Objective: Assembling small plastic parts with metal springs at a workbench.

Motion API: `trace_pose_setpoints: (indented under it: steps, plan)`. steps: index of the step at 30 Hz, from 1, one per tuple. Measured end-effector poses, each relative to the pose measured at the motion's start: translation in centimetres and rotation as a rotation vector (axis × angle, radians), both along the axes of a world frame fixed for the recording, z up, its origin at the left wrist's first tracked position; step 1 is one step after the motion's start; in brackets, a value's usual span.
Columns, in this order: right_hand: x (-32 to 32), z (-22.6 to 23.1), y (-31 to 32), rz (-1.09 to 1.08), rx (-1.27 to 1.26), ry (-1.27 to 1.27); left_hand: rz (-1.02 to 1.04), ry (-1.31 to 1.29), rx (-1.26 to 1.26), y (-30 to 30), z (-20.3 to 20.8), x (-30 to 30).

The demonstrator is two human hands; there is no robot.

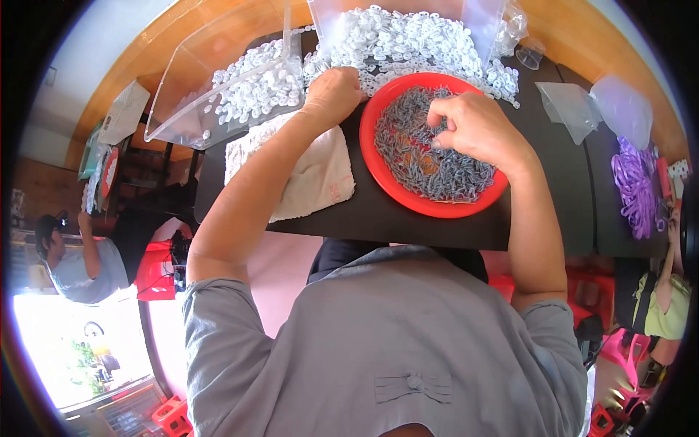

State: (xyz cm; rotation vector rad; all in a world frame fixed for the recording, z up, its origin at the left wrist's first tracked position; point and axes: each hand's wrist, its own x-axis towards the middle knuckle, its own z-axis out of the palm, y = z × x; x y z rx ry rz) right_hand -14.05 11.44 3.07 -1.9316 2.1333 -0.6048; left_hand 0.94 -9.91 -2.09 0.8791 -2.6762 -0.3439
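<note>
Right of the right forearm point(536, 226), a hand could pass over the bench point(575, 200) as far as the purple ribbon bundle point(632, 182); clear plastic bags point(564, 105) crowd that lane farther back. Beyond the red tray point(435, 209), heaped white pieces point(408, 36) obstruct; leftward, the clear bin's point(171, 102) walls do.

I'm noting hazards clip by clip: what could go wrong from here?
The right hand is over small grey pieces in a round red plastic plate, so a careless flick might scatter some over the rim. Loose small white plastic pieces lie close to the plate's far side and could get mixed in. The left forearm crosses a cream fabric cloth and may drag it.
</note>
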Motion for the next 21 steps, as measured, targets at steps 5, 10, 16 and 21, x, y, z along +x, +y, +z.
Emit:
trace_pose_setpoints:
  steps: [5, 10, 16, 21]
  plan:
    - [-0.2, -1.1, -0.6, 0.115, 0.053, 0.106, 0.001, 0.158, 0.3, -0.3, 0.3, 0.3]
    - [-0.8, -0.6, -0.6, 0.031, -0.041, -0.055, -0.02, 0.546, 0.734, 2.3, 4.0, 0.0]
    - [-1.4, -0.8, -1.2, -0.059, -0.106, -0.303, -0.094, 0.685, 1.314, 6.6, 4.3, -1.0]
    - [-0.7, -0.4, -1.3, -0.012, -0.3, -0.445, -0.156, 0.732, 1.545, 7.1, 3.1, -1.0]
